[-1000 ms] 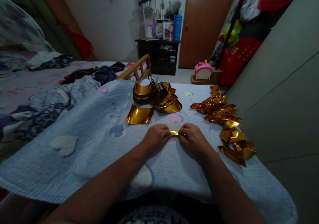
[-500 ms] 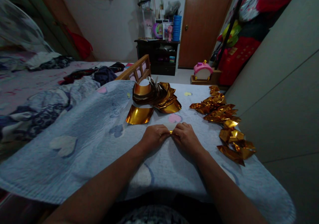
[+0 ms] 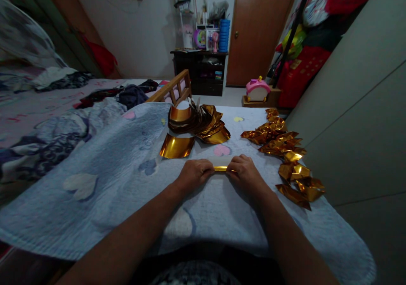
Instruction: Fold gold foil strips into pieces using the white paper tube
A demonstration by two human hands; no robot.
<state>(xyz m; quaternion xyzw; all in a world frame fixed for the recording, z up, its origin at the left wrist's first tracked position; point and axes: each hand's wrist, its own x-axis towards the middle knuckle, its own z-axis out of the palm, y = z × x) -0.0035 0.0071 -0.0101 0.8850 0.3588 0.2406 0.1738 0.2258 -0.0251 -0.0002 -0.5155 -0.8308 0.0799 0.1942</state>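
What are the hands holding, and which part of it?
A gold foil sheet: the left hand pinches its left end, the right hand its right end, on the blanket.

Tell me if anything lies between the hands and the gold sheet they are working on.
Nothing visible does. The left hand and right hand both already press on the gold sheet, one at each end. The folded gold pieces lie off to the right, apart.
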